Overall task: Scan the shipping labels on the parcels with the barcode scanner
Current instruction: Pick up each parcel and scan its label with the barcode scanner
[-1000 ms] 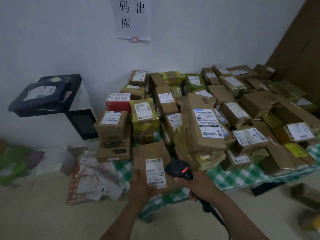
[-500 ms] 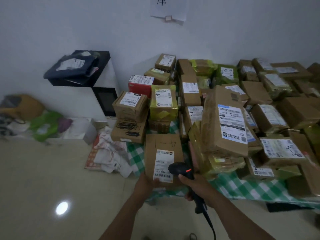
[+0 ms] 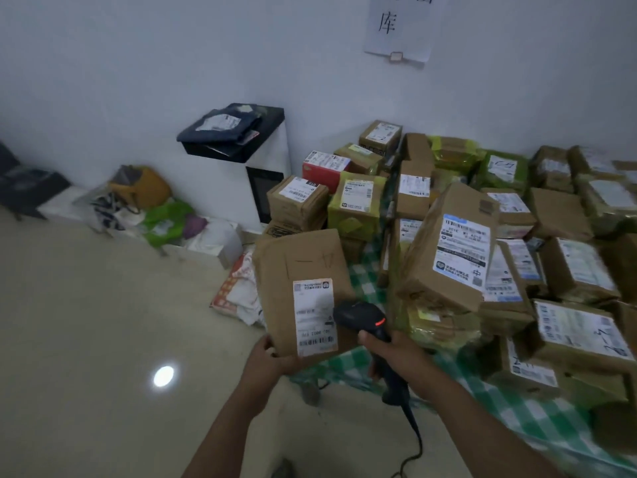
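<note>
My left hand [image 3: 272, 357] grips the bottom edge of a flat brown cardboard parcel [image 3: 300, 267], lifted off the table and tilted. Its white shipping label [image 3: 314, 315] faces me, with a barcode near the bottom. My right hand [image 3: 396, 353] holds the black barcode scanner [image 3: 362, 319] by its handle. The scanner's head, with a red light on it, sits just right of the label. Its cable hangs down towards the floor.
A table with a green checked cloth [image 3: 362, 281] holds several stacked parcels, among them a big tilted box [image 3: 448, 250]. A white cabinet [image 3: 265, 181] carries a dark bag [image 3: 220, 125]. Bags [image 3: 151, 201] and crumpled paper [image 3: 241, 291] lie on the floor at left.
My left hand has lifted the parcel off the table and swung it left, over the floor. The scanner stays beside its label. The view has turned left and down.
</note>
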Available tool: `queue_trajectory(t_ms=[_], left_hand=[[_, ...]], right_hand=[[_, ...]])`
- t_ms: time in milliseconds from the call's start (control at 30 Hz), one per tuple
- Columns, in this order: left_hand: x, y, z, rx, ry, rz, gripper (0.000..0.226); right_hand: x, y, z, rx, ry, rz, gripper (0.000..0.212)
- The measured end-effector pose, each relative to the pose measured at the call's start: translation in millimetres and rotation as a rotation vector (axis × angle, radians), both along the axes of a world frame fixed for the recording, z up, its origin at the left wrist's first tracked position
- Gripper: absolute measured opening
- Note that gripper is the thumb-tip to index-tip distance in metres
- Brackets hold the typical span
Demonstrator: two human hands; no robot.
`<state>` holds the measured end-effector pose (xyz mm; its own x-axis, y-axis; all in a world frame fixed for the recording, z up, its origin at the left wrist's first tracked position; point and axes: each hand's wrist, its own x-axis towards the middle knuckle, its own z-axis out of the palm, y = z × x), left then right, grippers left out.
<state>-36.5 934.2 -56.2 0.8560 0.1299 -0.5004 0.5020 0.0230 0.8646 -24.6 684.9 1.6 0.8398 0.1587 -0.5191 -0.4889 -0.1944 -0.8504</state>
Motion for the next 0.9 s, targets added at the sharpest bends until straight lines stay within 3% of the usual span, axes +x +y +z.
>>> queue_trajectory(t_ms=[133, 300, 433, 900], left_hand=[[-18, 10, 17, 0.107, -0.104, 0.256, 0.089], [-32, 28, 23, 0.140, -0.172, 0.455, 0.089], [-40, 37, 22, 0.120, -0.213, 0.547, 0.083], [-42, 37, 30, 0.089, -0.279, 0.521, 0.088]], right_hand=[[4, 13, 18, 0.001, -0.119, 0.097, 0.021], [5, 17, 40, -0.091, -0.181, 0.330, 0.043], [0, 13, 49, -0.024, -0.179, 0.387, 0.038], [-4, 10, 65, -0.025, -0.229, 0.441, 0.043]])
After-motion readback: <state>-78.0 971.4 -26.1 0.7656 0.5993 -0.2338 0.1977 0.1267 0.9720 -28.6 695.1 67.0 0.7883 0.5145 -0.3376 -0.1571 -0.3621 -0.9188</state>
